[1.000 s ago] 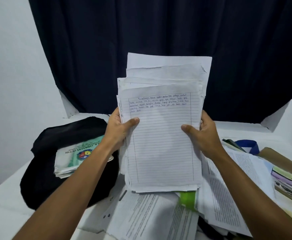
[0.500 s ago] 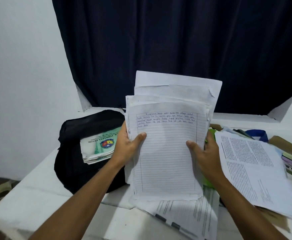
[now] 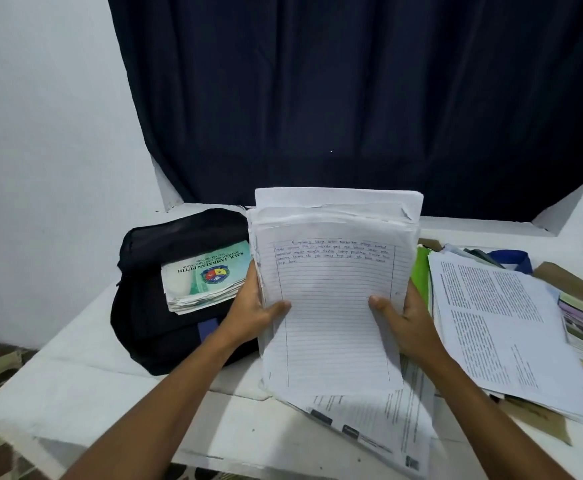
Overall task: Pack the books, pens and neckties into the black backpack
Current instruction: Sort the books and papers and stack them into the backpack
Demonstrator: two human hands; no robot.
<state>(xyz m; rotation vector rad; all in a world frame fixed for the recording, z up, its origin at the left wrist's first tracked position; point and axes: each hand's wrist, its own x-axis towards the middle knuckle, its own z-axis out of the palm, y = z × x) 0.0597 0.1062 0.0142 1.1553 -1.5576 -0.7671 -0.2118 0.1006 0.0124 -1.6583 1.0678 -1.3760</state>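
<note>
Thick lined-paper stack (image 3: 331,299) held upright beside open black backpack (image 3: 151,306) — green-covered books (image 3: 203,278) protruding.

Your left hand (image 3: 252,311) grips the left edge of the stack of papers (image 3: 331,306), thumb laid across the front sheet and the fingers hidden behind it. Your right hand (image 3: 406,322) mirrors it on the right edge, thumb pressed on the front. Both bare forearms reach up from the lower corners, converging toward the middle.
</note>
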